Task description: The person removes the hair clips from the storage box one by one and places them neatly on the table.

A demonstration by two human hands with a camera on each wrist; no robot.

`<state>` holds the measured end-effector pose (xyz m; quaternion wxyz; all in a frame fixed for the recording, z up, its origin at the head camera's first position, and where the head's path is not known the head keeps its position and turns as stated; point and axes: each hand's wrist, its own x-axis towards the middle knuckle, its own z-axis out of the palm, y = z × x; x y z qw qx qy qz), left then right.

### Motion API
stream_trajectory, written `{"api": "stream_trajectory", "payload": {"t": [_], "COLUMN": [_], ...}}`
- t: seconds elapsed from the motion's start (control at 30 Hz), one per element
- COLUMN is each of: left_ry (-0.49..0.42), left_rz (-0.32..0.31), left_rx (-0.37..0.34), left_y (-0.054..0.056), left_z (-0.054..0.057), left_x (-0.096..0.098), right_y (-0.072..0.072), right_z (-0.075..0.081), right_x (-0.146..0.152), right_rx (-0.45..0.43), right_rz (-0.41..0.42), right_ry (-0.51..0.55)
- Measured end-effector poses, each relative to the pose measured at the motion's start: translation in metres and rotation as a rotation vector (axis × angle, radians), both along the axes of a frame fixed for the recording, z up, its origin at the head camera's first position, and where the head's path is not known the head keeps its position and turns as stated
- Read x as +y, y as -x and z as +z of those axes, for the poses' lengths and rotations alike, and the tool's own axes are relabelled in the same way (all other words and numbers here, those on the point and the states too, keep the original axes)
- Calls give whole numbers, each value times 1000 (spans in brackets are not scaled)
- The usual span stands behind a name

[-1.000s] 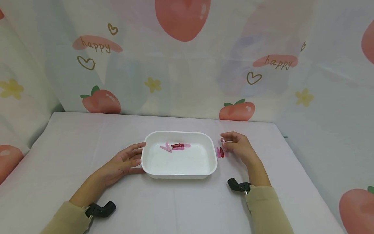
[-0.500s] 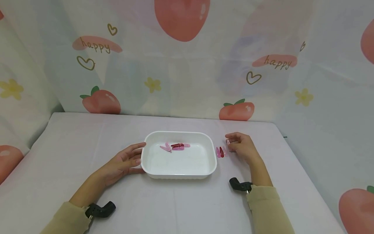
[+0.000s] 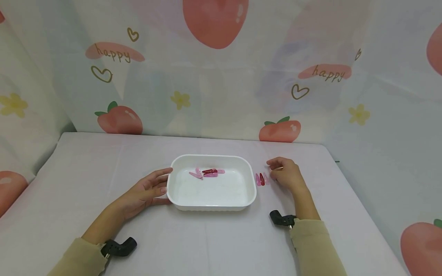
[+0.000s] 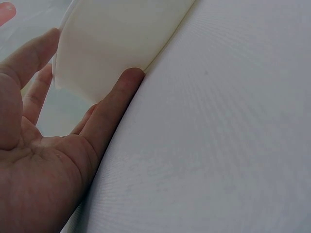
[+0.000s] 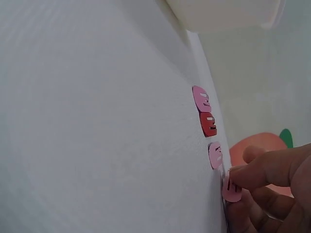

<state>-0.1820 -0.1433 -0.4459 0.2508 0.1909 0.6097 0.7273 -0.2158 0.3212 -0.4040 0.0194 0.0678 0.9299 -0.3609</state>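
Observation:
My left hand (image 3: 145, 193) rests with its fingers spread against the left side of a white tray (image 3: 212, 203); in the left wrist view its fingertips touch the tray wall (image 4: 112, 43). My right hand (image 3: 286, 174) is to the right of the tray, pinching a pink snap hair clip (image 5: 232, 190) between thumb and fingers, close over the table. Beside it stands a short row of snap hair clips: a pink one (image 5: 201, 99), a red one (image 5: 208, 124) and a pale pink one (image 5: 215, 155). Inside the tray lie several pink and red hair clips (image 3: 210, 175).
A white cloth covers the table (image 3: 207, 241). Behind it hangs a printed backdrop (image 3: 214, 84) with peaches and flowers. Each wrist carries a black camera mount, one on the left (image 3: 119, 247) and one on the right (image 3: 281, 218).
My right hand has shifted slightly right with the pink hair clip, bringing the row's third clip into sight, then lowered a little. The left hand and the tray have stayed in place.

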Motion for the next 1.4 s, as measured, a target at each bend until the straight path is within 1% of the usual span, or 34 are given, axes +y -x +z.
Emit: {"api": "stream_trajectory", "payload": {"t": [0.27, 0.4, 0.6, 0.73, 0.93, 1.07, 1.23, 1.4], "left_ry": [-10, -8, 2, 9, 13, 12, 7, 2], "left_rz": [0, 1, 5, 10, 12, 16, 9, 8], "left_rx": [0, 2, 7, 9, 13, 17, 18, -6], "left_y": [-1, -1, -1, -1, -1, -2, -1, 0], "left_z": [1, 1, 1, 2, 2, 2, -2, -2], "left_x": [-2, -4, -5, -6, -8, -8, -4, 1], "right_y": [0, 0, 1, 2, 2, 2, 0, -1], "right_z": [3, 3, 5, 9, 20, 24, 29, 38], "right_x": [-3, -5, -8, -12, -23, -32, -41, -54], "right_rx": [-6, -1, 15, 42, 74, 78, 93, 128], "right_rz": [-6, -6, -28, -4, 36, 89, 146, 190], "right_ry": [-32, -35, -25, 28, 161, 248, 307, 351]}}
